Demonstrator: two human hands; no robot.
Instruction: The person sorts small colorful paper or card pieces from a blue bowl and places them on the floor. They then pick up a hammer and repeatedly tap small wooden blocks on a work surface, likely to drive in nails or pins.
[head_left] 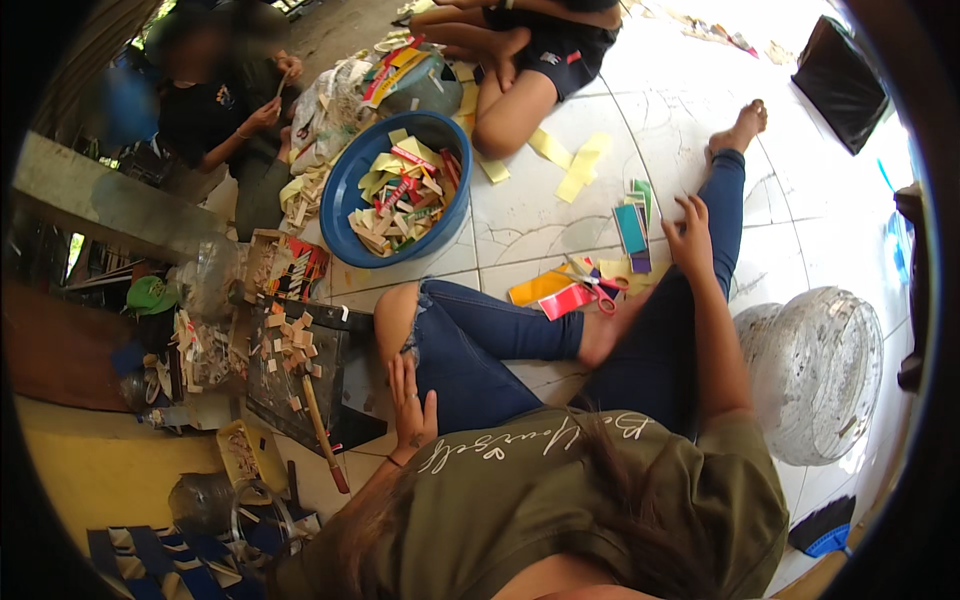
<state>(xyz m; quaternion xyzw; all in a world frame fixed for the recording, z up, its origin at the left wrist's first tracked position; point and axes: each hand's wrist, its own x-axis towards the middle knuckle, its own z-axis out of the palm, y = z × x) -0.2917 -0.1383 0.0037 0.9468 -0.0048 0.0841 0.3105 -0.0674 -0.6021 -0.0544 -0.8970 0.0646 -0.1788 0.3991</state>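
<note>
My left hand (408,402) lies on my bent left leg just below the ripped jean knee, fingers stretched out and holding nothing. My right hand (690,238) hangs over my right leg with its fingers apart, nothing in them. To the left of it, on the tiles, is a teal strip (631,230) with green and purple ones. By my bare foot lie scissors (604,298) with red-orange handles, on top of a yellow-orange strip (535,287) and a red strip (567,301).
A blue basin (333,215) holds strips and small wooden pieces. A black board (320,375) carries more wooden pieces and a wooden-handled tool (322,430). Two people sit across the floor. Beside my right hip stands a large silver rounded object (815,375).
</note>
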